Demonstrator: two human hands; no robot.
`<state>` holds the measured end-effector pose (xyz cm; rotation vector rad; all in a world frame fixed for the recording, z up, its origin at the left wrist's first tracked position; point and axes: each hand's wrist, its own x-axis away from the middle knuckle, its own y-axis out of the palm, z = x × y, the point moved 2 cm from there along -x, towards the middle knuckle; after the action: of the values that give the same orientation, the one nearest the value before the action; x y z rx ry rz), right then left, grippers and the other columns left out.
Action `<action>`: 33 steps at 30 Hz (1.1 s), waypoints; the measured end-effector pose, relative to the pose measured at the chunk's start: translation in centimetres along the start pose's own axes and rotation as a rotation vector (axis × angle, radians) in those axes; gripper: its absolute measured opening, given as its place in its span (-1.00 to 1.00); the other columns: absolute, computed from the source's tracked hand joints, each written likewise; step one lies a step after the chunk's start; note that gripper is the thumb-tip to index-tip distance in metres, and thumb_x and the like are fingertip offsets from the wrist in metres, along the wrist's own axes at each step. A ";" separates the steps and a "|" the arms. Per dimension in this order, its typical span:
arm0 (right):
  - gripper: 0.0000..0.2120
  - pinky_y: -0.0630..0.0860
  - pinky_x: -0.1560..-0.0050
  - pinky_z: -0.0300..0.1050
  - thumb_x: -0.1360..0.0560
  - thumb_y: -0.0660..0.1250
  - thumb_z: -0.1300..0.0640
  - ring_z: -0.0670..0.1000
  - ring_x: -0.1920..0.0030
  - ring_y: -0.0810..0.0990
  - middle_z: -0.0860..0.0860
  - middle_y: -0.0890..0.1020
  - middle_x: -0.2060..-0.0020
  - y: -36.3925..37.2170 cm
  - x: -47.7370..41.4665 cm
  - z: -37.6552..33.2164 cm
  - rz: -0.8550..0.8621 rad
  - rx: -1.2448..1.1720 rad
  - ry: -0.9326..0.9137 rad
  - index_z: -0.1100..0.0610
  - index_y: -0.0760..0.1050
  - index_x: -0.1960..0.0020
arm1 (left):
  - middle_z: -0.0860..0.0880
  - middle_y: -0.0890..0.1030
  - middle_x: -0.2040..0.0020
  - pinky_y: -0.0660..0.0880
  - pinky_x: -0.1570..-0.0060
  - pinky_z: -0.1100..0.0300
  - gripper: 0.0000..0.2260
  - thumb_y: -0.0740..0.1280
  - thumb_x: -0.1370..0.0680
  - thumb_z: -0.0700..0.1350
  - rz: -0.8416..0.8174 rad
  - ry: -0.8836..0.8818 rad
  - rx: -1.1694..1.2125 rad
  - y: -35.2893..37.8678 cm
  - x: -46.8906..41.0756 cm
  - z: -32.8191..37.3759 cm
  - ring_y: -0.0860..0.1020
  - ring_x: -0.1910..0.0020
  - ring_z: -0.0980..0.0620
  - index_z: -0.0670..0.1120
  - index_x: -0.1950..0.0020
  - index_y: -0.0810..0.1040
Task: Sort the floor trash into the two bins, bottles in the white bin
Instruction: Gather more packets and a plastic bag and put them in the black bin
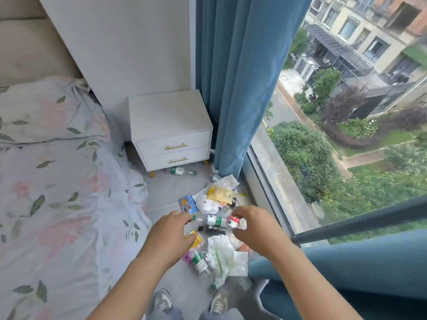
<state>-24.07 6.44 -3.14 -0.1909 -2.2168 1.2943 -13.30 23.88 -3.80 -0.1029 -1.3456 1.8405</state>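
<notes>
Left hand, right hand, fingers loosely apart, holding nothing, above clear bottle, green cap and label

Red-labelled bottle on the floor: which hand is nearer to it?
Right. The right hand hovers just right of the red-labelled bottle; the left hand is farther left, beyond the green-labelled bottle.

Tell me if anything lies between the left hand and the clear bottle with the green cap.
Nothing visible does. The left hand is open beside the green cap of the bottle, with no trash between them. A dark bottle lies along its near side only. The white bin is out of view.
</notes>
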 end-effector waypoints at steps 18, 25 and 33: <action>-0.58 0.52 -0.11 -0.05 -0.47 0.31 0.10 0.08 -0.18 0.54 0.03 0.57 -0.19 37.8 -32.0 17.7 -0.095 0.194 -0.009 0.05 0.44 -0.33 | -0.05 0.50 -0.18 0.44 -0.10 0.10 -0.69 0.27 -0.52 0.01 -0.084 0.049 -0.251 35.5 -31.1 -23.2 0.48 -0.16 -0.07 -0.07 -0.22 0.46; -0.59 0.52 -0.13 -0.03 -0.49 0.30 0.10 0.11 -0.17 0.54 0.06 0.58 -0.17 47.8 -39.9 21.8 -0.027 0.376 -0.126 0.08 0.44 -0.33 | -0.01 0.50 -0.14 0.45 -0.08 0.14 -0.73 0.30 -0.50 0.00 0.047 0.143 -0.249 44.4 -40.1 -29.2 0.52 -0.11 -0.05 -0.04 -0.16 0.51; -0.60 0.48 -0.13 -0.12 -0.50 0.29 0.03 0.06 -0.20 0.53 0.01 0.56 -0.21 52.7 -36.9 24.6 -0.069 0.412 -0.084 0.04 0.45 -0.32 | -0.05 0.53 -0.14 0.49 -0.09 0.08 -0.69 0.31 -0.48 0.03 -0.040 0.169 -0.341 50.6 -40.5 -31.8 0.51 -0.12 -0.08 -0.09 -0.15 0.48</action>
<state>-14.48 1.05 -71.08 0.0972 -1.9494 1.7080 0.47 17.27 -74.34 -0.3975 -1.5154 1.5179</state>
